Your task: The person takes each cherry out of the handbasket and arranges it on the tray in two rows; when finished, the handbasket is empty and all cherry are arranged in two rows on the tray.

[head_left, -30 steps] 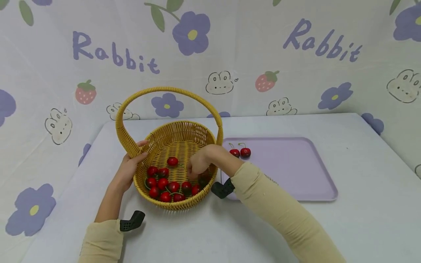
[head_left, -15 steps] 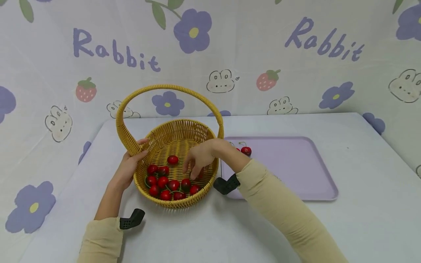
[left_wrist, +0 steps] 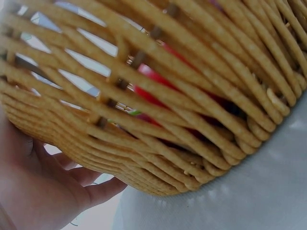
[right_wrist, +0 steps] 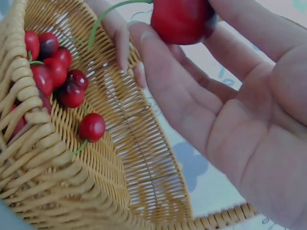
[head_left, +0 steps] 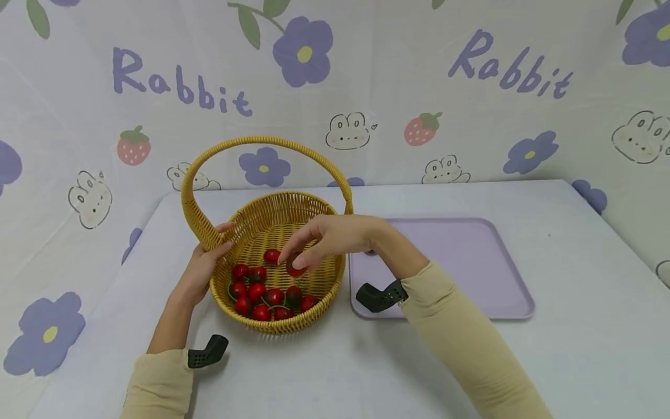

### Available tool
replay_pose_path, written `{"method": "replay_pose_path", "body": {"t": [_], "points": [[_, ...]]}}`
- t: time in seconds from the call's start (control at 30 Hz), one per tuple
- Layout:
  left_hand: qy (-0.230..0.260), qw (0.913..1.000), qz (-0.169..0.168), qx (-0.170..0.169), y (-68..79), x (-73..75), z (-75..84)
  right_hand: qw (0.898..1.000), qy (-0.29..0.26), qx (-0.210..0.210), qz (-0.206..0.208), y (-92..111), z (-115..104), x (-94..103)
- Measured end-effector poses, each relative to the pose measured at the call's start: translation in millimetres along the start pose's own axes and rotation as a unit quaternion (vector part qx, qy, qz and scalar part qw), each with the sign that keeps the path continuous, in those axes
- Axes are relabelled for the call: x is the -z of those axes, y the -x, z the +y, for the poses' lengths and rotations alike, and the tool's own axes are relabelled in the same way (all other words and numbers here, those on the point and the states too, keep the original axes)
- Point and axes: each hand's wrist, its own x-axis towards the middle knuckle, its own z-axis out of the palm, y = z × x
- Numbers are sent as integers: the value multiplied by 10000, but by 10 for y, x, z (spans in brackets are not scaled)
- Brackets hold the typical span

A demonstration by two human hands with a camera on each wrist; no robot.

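Observation:
A yellow wicker basket [head_left: 277, 327] with a tall arched handle [head_left: 264, 140] stands tilted toward me on the table. Several red cherries [head_left: 257, 291] lie along its near left side, and a lone cherry [right_wrist: 92, 127] sits closer to its middle. My left hand [head_left: 203, 269] grips the basket's left rim at the foot of the handle; the left wrist view shows the fingers under the woven wall. Over the basket, my right hand [head_left: 337, 237] pinches one cherry [right_wrist: 182, 21] between thumb and fingers, its green stem hanging free.
A pale purple tray [head_left: 445, 267] lies to the right of the basket, partly behind my right forearm. Only a dark bit of a cherry [head_left: 371, 252] shows on it beside the wrist. A patterned cloth [head_left: 398, 75] forms the backdrop.
My right hand has risen from the basket's right side and moved slightly right, with a cherry now visible between its fingers. The tray's cherries have become mostly hidden. My left hand stays on the rim.

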Motion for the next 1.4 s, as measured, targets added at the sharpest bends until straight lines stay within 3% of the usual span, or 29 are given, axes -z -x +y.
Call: {"method": "replay_pose_path", "body": {"t": [0.1, 0.3, 0.57, 0.7, 0.87, 1.0, 1.17, 1.27, 1.4], "points": [[-12, 10000, -3, -21, -13, -2, 18, 9996, -144, 141, 217, 116, 22, 23], [-11, 10000, -42, 11, -22, -16, 30, 9976, 151, 282, 622, 388, 94, 68], [-24, 10000, -29, -31, -43, -36, 31, 9929, -88, 713, 944, 806, 219, 150], [-35, 10000, -20, -25, -49, -38, 32, 9872, -378, 811, 1320, 987, 313, 221], [-25, 10000, -28, -16, -59, -46, 31, 9696, -1297, 805, 1912, 1142, 421, 268], [-14, 10000, -71, -52, -66, -57, 30, 9425, -1956, 752, 2605, 1212, 515, 286], [-3, 10000, -54, -1, -42, -55, 17, 9142, -2340, 489, 3271, 1230, 664, 322], [-11, 10000, -19, 41, -14, -38, 7, 9071, -2311, 230, 3511, 1229, 750, 349], [-35, 10000, -26, 55, 9, -19, -2, 9075, -1898, -149, 3745, 1248, 849, 372]]}}
